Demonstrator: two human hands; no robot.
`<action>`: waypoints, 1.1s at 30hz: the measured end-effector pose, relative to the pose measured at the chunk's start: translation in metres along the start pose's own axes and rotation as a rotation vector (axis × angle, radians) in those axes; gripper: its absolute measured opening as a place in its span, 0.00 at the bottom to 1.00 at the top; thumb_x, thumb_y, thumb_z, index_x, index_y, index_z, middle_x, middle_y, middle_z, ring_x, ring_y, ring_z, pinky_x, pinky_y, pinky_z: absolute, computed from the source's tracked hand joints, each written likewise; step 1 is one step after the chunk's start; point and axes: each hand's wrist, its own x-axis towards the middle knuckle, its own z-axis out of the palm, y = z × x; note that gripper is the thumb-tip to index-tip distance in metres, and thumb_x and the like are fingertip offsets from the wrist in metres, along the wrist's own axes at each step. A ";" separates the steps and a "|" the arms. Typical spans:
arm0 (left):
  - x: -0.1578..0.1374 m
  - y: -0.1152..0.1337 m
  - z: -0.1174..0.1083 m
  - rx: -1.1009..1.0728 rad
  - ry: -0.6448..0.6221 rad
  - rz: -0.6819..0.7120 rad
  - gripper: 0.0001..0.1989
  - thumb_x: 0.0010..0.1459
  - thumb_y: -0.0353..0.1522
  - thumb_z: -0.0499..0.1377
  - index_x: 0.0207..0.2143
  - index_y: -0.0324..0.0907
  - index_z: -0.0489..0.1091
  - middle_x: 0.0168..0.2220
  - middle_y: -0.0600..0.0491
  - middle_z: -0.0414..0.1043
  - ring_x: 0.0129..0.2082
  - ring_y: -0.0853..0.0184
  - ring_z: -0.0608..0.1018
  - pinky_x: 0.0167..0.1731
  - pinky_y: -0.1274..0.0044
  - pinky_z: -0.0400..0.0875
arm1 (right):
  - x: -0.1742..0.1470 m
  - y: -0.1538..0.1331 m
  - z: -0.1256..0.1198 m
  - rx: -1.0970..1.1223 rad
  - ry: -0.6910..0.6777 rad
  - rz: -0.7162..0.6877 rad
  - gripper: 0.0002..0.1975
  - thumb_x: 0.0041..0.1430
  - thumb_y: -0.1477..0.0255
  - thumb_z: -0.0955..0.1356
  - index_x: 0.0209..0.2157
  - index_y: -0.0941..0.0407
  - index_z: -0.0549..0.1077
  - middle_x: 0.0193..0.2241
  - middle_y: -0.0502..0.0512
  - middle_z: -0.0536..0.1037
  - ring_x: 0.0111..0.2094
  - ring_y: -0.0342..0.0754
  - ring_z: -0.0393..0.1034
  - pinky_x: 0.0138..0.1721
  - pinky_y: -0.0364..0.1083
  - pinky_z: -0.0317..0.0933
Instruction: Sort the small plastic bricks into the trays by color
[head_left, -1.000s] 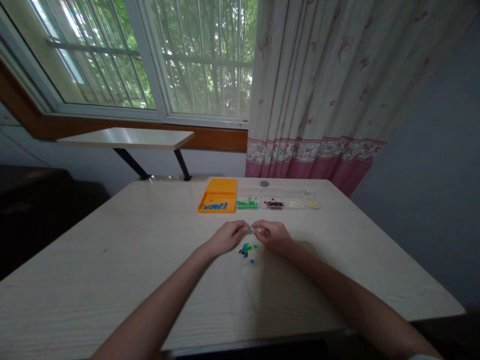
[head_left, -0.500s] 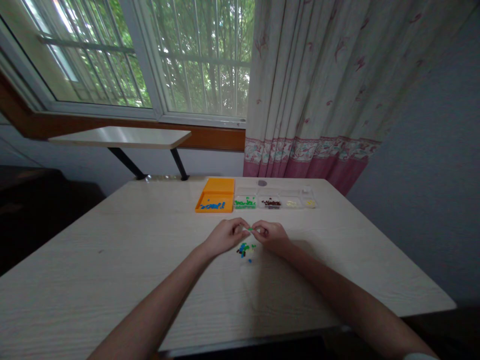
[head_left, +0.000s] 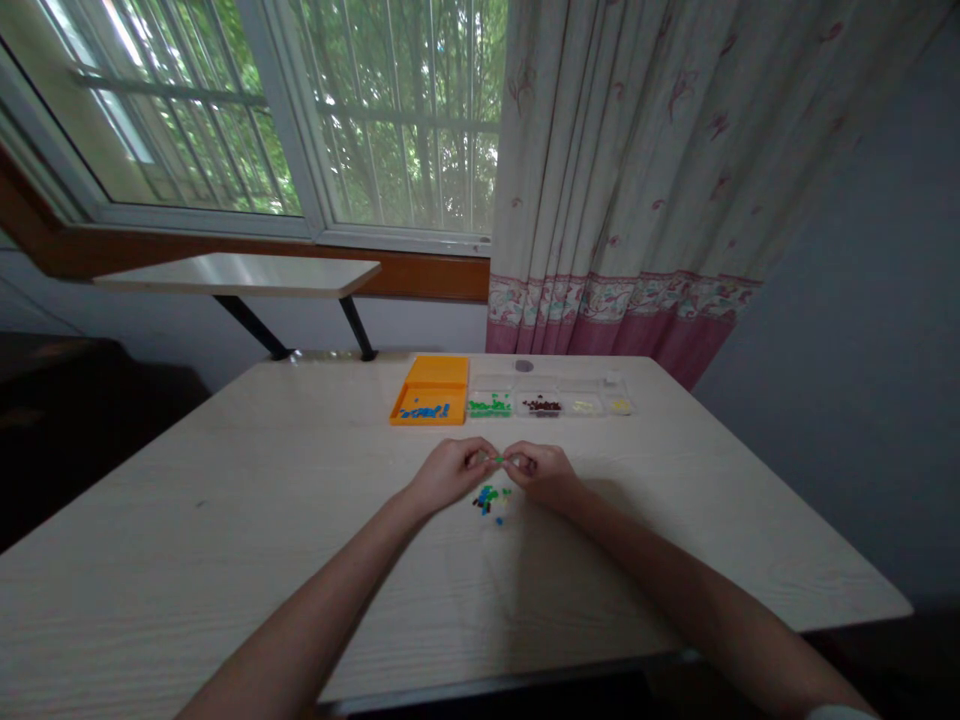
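My left hand [head_left: 454, 468] and my right hand [head_left: 544, 470] meet over the middle of the table, each in a pinch. Between their fingertips is a tiny green piece [head_left: 499, 459]; its exact kind is too small to make out. Just below the hands lies a loose pile of small pieces [head_left: 489, 496] in blue, green, dark brown and pale yellow. One blue piece [head_left: 499, 521] sits apart, nearer the front edge.
Behind the hands stands an open orange box [head_left: 427, 422] with blue pieces in it. Right of it, clear compartment boxes [head_left: 514, 410] hold green, dark brown and yellow pieces. A grey round object [head_left: 523, 366] lies at the back. A raised shelf [head_left: 247, 272] stands back left.
Almost nothing differs. Both hands keep their pinch on the green piece, with only a slight shift of the fingers and of the left wrist.
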 end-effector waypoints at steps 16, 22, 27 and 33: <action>-0.001 -0.001 -0.009 -0.052 -0.316 0.065 0.12 0.51 0.34 0.52 0.29 0.37 0.72 0.17 0.56 0.61 0.18 0.76 0.61 0.19 0.85 0.54 | 0.009 0.018 -0.034 0.040 0.504 -0.001 0.10 0.51 0.66 0.64 0.29 0.57 0.73 0.12 0.45 0.63 0.14 0.37 0.54 0.20 0.37 0.55; -0.001 -0.006 -0.008 -0.024 -0.334 0.083 0.11 0.50 0.33 0.52 0.29 0.37 0.72 0.19 0.55 0.65 0.19 0.75 0.63 0.20 0.84 0.55 | 0.008 0.019 -0.030 0.045 0.455 -0.015 0.10 0.51 0.66 0.63 0.29 0.57 0.73 0.12 0.45 0.63 0.15 0.37 0.56 0.21 0.37 0.56; -0.001 -0.003 -0.010 0.090 -0.270 0.064 0.13 0.51 0.33 0.50 0.29 0.39 0.72 0.19 0.55 0.66 0.19 0.74 0.64 0.21 0.84 0.55 | 0.008 0.019 -0.030 0.039 0.448 -0.021 0.10 0.51 0.66 0.63 0.29 0.57 0.73 0.12 0.45 0.63 0.15 0.37 0.56 0.21 0.37 0.56; -0.001 -0.003 -0.011 0.176 -0.217 0.043 0.13 0.52 0.34 0.49 0.31 0.40 0.72 0.24 0.54 0.70 0.22 0.72 0.68 0.24 0.83 0.57 | 0.008 0.019 -0.030 0.038 0.433 -0.027 0.11 0.52 0.66 0.63 0.29 0.57 0.73 0.12 0.45 0.62 0.15 0.37 0.56 0.21 0.37 0.56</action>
